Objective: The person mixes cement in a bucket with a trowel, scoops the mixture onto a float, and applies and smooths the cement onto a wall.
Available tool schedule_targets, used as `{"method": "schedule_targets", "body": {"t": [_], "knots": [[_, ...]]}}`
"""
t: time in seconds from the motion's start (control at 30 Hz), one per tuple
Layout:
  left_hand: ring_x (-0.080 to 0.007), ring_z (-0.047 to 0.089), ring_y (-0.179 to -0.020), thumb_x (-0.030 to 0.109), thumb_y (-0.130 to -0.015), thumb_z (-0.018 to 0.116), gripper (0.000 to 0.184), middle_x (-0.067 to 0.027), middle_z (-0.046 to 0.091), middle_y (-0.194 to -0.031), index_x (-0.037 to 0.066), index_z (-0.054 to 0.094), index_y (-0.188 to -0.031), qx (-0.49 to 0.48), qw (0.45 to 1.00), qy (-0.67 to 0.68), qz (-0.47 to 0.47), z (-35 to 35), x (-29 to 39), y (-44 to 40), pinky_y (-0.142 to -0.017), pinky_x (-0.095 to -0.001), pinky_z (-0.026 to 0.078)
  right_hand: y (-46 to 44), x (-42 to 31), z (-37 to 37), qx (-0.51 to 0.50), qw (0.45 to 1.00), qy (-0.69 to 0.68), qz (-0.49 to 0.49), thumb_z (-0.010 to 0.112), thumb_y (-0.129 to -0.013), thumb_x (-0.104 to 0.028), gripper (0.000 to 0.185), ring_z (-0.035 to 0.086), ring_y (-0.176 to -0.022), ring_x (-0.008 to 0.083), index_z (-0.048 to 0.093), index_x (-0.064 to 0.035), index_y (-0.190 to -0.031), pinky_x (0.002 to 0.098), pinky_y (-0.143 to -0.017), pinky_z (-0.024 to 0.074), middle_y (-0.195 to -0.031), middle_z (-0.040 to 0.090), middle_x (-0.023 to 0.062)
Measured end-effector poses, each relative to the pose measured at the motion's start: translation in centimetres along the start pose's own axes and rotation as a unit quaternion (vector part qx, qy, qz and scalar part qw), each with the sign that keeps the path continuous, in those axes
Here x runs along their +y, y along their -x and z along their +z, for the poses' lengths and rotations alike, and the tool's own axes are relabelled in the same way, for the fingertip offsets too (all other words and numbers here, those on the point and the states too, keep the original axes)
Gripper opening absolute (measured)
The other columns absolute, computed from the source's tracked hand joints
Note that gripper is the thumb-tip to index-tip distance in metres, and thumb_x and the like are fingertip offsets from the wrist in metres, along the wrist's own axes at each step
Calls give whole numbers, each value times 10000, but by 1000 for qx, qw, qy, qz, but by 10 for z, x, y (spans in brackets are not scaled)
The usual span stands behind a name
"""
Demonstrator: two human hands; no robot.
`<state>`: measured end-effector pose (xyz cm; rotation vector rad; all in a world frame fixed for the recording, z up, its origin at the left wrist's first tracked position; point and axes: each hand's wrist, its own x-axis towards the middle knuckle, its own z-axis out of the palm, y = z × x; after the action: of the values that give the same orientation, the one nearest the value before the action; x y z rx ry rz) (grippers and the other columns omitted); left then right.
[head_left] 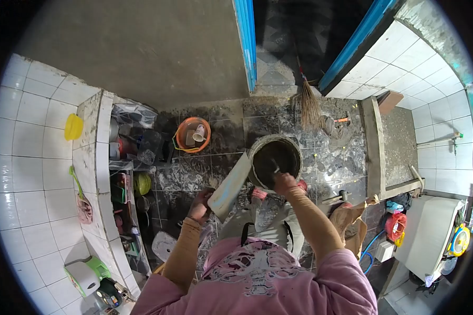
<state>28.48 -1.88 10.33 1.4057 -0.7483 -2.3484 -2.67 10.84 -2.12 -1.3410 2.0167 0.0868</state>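
My left hand (200, 207) is closed on the lower end of a long pale board (230, 188), which slants up beside the bucket. Over the round bucket (298, 170), my right hand (285, 183) is closed on a tool (276, 167) that reaches down inside it. Dark wet material (270, 157) lies in the bucket, and the tool's lower part is hard to make out. The bucket stands on the floor in front of my feet.
An orange bucket (208, 131) holding a cup stands at the upper left. A broom (308, 107) leans by the blue-framed doorway. Shelves (106, 173) line the left; a low ledge (374, 152) and a hammer (336, 198) are at the right.
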Motion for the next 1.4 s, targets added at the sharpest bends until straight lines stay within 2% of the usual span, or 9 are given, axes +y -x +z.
{"method": "schedule_targets", "body": {"t": [0.13, 0.23, 0.37, 0.53, 0.67, 0.9, 1.27, 1.37, 1.4], "knots": [[-170, 648, -816, 49, -866, 566, 344, -114, 647, -946, 18, 483, -1198, -23, 1000, -12, 13, -19, 0, -1, -720, -299, 530, 6, -10, 22, 10, 1000, 10, -24, 572, -703, -138, 339, 659, -912, 346, 651, -69, -1026, 435, -814, 540, -948, 674, 183], [-205, 638, -882, 60, -851, 581, 415, -132, 635, -990, 37, 463, -1248, -11, 1000, -16, 14, -33, -11, -16, -758, -335, 530, 17, 13, -23, -60, 990, 88, -95, 546, -730, -146, 344, 648, -960, 358, 646, -23, -1036, 422, -823, 540, -986, 669, 205], [-234, 625, -937, 62, -874, 570, 415, -150, 620, -1068, 55, 465, -1276, -28, 997, 75, 7, -21, 1, -7, -798, -354, 526, -1, 28, -33, 56, 998, -23, 5, 564, -715, -151, 310, 641, -980, 353, 684, -43, -979, 420, -862, 528, -1030, 664, 197], [-215, 633, -902, 15, -883, 538, 435, -134, 643, -1017, 60, 442, -1305, -69, 995, 68, 4, -20, 5, -3, -784, -349, 522, -26, -16, 14, 18, 994, 48, -92, 609, -713, -193, 286, 681, -876, 328, 681, -30, -938, 391, -778, 559, -918, 689, 179], [-195, 634, -882, 11, -872, 541, 443, -125, 652, -973, 60, 442, -1301, -32, 998, 59, 7, -17, 6, 3, -747, -332, 518, 11, -12, -33, -96, 987, 122, -31, 652, -703, -190, 304, 667, -940, 346, 687, -38, -963, 411, -815, 549, -981, 674, 213], [-186, 635, -865, -9, -854, 542, 456, -124, 652, -942, 58, 444, -1294, -10, 999, 31, -13, -23, 15, 2, -723, -316, 519, -26, 18, -58, 3, 993, 115, 34, 645, -739, -243, 311, 677, -909, 328, 691, 1, -926, 390, -775, 560, -979, 680, 190], [-191, 621, -868, 4, -845, 561, 457, -120, 623, -1018, 51, 461, -1289, -7, 1000, -18, -2, -19, 11, -1, -749, -326, 514, 12, -32, -51, -174, 972, 143, -66, 648, -743, -260, 307, 665, -941, 354, 704, -57, -965, 414, -809, 556, -988, 682, 191], [-190, 616, -892, 11, -844, 569, 464, -120, 622, -1021, 59, 462, -1293, -7, 1000, -24, -4, -19, 14, -9, -772, -330, 509, -1, 8, -51, -138, 985, 78, 74, 644, -738, -237, 321, 659, -953, 368, 698, -55, -998, 424, -830, 547, -999, 684, 176], [-190, 617, -892, 10, -844, 570, 463, -120, 621, -1024, 61, 464, -1292, -7, 1000, -26, 1, -14, 19, -6, -772, -328, 511, -5, 15, -56, -109, 989, 84, 45, 622, -751, -218, 302, 662, -963, 347, 697, -66, -1001, 419, -838, 544, -1011, 684, 165]]}}
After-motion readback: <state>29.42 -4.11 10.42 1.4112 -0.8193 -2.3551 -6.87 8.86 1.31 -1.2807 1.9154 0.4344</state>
